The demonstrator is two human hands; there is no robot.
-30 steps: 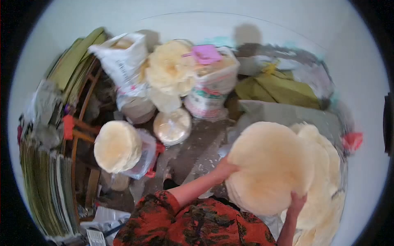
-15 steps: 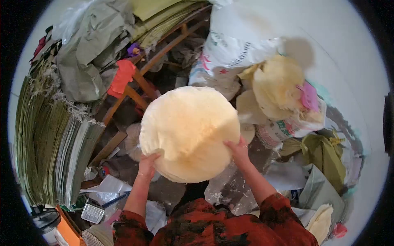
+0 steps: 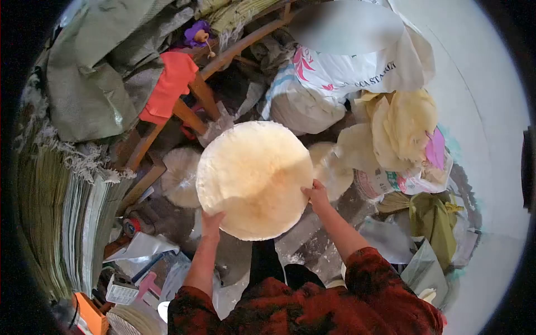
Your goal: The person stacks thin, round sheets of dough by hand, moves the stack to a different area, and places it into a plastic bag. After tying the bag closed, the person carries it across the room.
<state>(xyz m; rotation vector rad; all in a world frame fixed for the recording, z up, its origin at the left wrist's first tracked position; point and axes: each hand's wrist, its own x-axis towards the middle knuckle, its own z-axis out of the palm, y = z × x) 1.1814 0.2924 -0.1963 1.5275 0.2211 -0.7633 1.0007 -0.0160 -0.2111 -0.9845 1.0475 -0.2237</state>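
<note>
Pale round disc (image 3: 255, 180), seen beyond the person's legs (image 3: 265, 262): the left hand (image 3: 213, 223) grasps its lower-left rim, and the right hand (image 3: 316, 195) grasps its right rim. Farther off stands a printed white sack (image 3: 352, 72); at left, a red cloth (image 3: 169, 86) lies against a wooden frame (image 3: 205, 97).

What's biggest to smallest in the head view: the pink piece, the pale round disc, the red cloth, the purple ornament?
1. Pale round disc
2. Red cloth
3. Purple ornament and pink piece: too alike to rank
</note>
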